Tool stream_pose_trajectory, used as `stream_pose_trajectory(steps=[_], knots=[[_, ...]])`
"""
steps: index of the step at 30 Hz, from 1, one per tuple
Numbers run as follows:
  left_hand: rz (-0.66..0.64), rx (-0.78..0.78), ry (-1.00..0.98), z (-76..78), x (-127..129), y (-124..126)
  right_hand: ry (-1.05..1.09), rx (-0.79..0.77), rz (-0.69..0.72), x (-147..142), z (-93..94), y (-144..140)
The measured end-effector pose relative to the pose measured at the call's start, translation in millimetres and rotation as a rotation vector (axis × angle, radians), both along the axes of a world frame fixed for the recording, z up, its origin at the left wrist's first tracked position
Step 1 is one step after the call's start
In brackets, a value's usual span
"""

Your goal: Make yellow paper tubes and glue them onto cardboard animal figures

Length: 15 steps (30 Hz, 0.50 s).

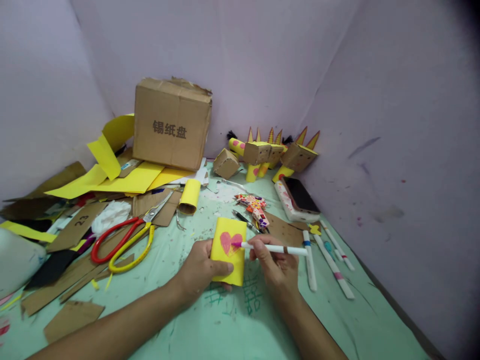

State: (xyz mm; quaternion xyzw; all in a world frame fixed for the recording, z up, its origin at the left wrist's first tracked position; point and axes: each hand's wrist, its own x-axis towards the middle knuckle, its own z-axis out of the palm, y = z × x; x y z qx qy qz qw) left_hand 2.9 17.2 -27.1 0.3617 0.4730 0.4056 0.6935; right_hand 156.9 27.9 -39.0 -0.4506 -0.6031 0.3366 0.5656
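Note:
My left hand [200, 270] is closed around a yellow paper-covered tube [237, 272], its thumb across the lower front. A pink heart [229, 242] shows on the tube's upper face. Pinched in my right hand [275, 265] is a white felt-tip marker [277, 248] with a pink tip, which meets the heart's right half. The tube is held just above the green tabletop, upright and facing me. Behind it, a second yellow tube [190, 196] with a brown cardboard inside rests on the table.
Red-and-yellow scissors [131, 237] lie at left among cardboard scraps and yellow paper [127, 179]. A cardboard box [170, 125] stands at the back. Yellow figures with cardboard heads [298, 157] line the rear wall. Right of my hands are several markers [333, 267] and a phone [300, 194].

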Motion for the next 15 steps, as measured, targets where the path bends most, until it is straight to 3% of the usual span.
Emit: stream_pose_trajectory(steps=[10,15], knots=[[0.066,0.008,0.043,1.8,2.9,-0.9,0.013,0.018,-0.020,-3.6,-0.1,-0.7],[0.076,-0.004,0.046,3.2,3.5,-1.8,0.014,-0.019,0.034,-4.4,-0.5,-1.3]])
